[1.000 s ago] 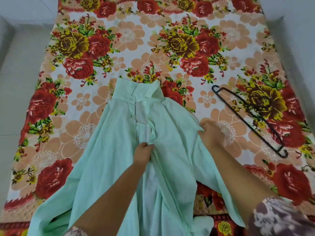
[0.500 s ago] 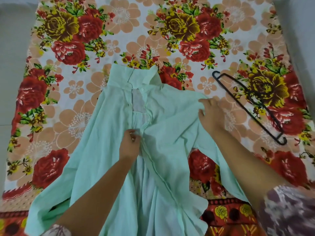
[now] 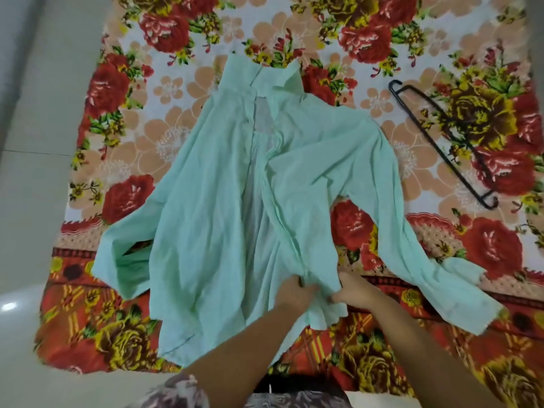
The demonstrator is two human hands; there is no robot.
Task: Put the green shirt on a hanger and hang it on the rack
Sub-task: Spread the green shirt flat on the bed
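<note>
left grip (image 3: 295, 293), right grip (image 3: 351, 294) pinch the shirt (image 3: 212, 201) hem
likely to spread it flat; hanger (image 3: 441, 142) lies beyond the right grip, untouched

The person wears a mauve-grey, white-blotched top (image 3: 182, 391), forearms (image 3: 412, 343) bare.

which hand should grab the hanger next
Likely right: the hanger lies right of the shirt, nearer the right hand; the left hand would have to cross over. Both grip the shirt.
</note>
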